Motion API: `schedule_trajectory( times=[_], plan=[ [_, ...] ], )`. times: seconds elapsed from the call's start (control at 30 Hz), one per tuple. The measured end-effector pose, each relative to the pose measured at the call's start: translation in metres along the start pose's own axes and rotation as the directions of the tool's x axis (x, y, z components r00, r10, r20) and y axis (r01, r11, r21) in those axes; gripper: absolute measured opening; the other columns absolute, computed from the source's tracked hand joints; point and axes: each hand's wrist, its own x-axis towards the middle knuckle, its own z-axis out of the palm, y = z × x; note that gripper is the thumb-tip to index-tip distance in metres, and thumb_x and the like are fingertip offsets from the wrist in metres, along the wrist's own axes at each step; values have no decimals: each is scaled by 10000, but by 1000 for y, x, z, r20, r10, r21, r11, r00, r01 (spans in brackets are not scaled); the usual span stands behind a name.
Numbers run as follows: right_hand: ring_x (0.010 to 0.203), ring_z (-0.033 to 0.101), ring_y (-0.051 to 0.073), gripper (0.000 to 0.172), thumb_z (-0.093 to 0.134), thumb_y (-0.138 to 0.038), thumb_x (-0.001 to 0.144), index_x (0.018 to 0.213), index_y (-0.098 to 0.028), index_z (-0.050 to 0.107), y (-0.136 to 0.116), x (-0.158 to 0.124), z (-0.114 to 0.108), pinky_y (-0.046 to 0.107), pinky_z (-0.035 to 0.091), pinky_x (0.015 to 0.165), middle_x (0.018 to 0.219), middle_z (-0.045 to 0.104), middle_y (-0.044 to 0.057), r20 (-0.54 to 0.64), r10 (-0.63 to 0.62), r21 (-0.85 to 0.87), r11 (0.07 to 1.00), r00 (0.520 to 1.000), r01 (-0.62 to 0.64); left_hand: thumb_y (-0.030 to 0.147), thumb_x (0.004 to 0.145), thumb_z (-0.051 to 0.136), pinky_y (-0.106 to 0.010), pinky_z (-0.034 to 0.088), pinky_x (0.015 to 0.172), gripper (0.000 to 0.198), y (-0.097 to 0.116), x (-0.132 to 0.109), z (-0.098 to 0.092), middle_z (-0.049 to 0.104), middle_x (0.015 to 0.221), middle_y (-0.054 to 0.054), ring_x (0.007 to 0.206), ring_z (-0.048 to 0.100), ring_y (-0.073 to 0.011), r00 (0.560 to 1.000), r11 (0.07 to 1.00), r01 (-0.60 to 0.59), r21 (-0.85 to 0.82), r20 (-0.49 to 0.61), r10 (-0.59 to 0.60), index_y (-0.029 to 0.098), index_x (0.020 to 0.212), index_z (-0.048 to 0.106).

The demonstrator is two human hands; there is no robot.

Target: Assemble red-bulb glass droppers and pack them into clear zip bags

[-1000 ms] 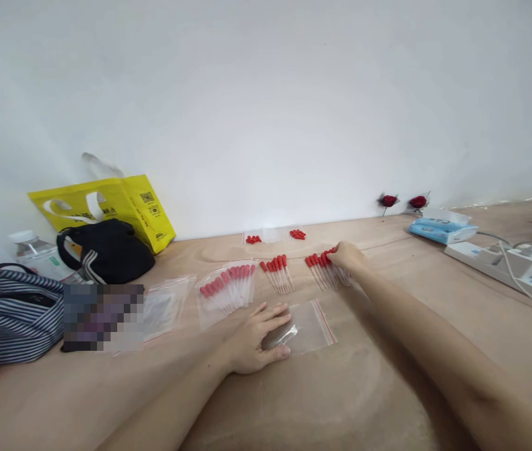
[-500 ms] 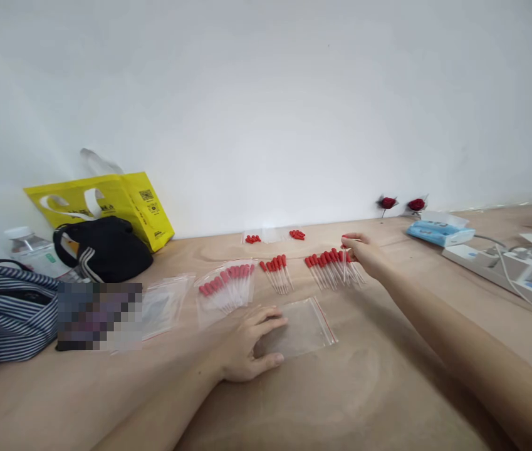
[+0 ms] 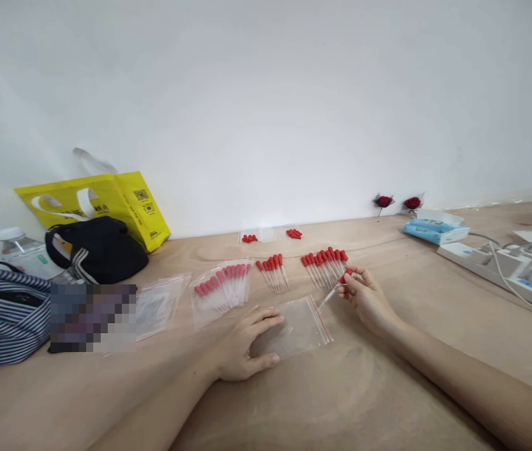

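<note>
Flat on the table, a clear zip-lock bag (image 3: 291, 326) lies with its red-lined end toward the right. My left hand (image 3: 251, 344) rests over the bag's left end, fingers spread. Pinched in my right hand (image 3: 364, 297) by its red bulb is a glass dropper (image 3: 331, 292), tilted so its tip points down-left beside the bag's red-lined end. Just behind are a larger row of red-bulbed droppers (image 3: 324, 266) and a smaller row of droppers (image 3: 272, 272). To their left lies a filled bag of droppers (image 3: 221, 291).
Red bulbs (image 3: 294, 233) lie near the wall. More clear bags (image 3: 162, 307), a striped pouch (image 3: 7, 313), a black cap (image 3: 101, 250), a bottle (image 3: 24, 250) and a yellow bag (image 3: 106, 194) crowd the left. A tissue pack (image 3: 435, 230) and power strip (image 3: 495, 269) stand right.
My right hand has moved back from the larger dropper row toward the bag's red-lined end, carrying a dropper that has swung from near upright to slanted. My left hand stays on the bag.
</note>
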Motion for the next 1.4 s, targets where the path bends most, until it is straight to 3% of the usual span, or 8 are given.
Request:
schedule_trajectory(
  times=[0.23,0.4,0.67,0.93,1.1,1.17,1.3,1.4],
  plan=[
    [534,550,103,318,662,-342,599,771,-225,421,8,-17,5,247,453,528,646,549,-36,107,115,-53,992,988,-110,364,716,588,-409,342,947,574,1,3,7,374,1272,-89,1150,395,-266,994,999,0,-36,-113,-4,234,1242,402],
    [452,524,78,311,687,-339,584,717,-194,447,5,-28,7,188,401,435,532,535,-57,313,255,-286,944,915,-165,387,733,572,-408,349,945,593,3,4,5,420,1270,-74,1145,414,-260,997,998,32,-57,-74,-37,240,1266,357],
    [410,422,48,280,668,-390,599,732,-154,599,10,-23,1,152,292,326,633,597,-9,472,279,-610,788,836,82,336,761,540,-426,312,977,562,-1,2,-2,427,1311,-48,1187,392,-246,998,995,63,-71,-10,-64,245,1278,340],
    [695,551,138,179,635,-369,675,690,-203,700,14,-24,2,230,418,597,787,616,30,656,99,-619,639,748,458,376,768,531,-426,314,978,561,-2,3,5,423,1314,-56,1197,381,-252,998,998,49,-40,-38,-50,245,1283,351],
    [752,541,148,213,510,-314,774,723,-210,689,12,-20,0,250,413,665,799,606,37,709,91,-623,546,699,561,387,767,534,-432,310,980,566,-2,4,5,419,1318,-57,1206,370,-259,998,998,40,-56,-41,-42,249,1285,353],
    [717,538,147,209,503,-306,769,707,-193,668,14,-15,-2,247,410,641,751,603,33,682,72,-642,536,728,548,396,777,521,-442,294,989,556,0,4,3,411,1324,-57,1214,357,-258,999,998,39,-57,-33,-41,250,1286,351],
    [575,514,128,185,487,-294,751,690,-163,603,14,5,-4,229,394,538,656,595,23,490,-10,-744,517,872,424,403,806,481,-452,238,1017,525,2,1,-2,390,1336,-70,1243,306,-247,997,999,38,-34,-59,-40,228,1285,356],
    [616,532,135,106,514,-240,711,689,-169,590,7,27,2,232,393,586,695,618,26,380,-94,-853,348,920,388,407,786,509,-447,269,1000,521,-1,-3,-3,406,1321,-75,1217,345,-254,997,998,59,-27,-55,-61,234,1263,392]
  ],
)
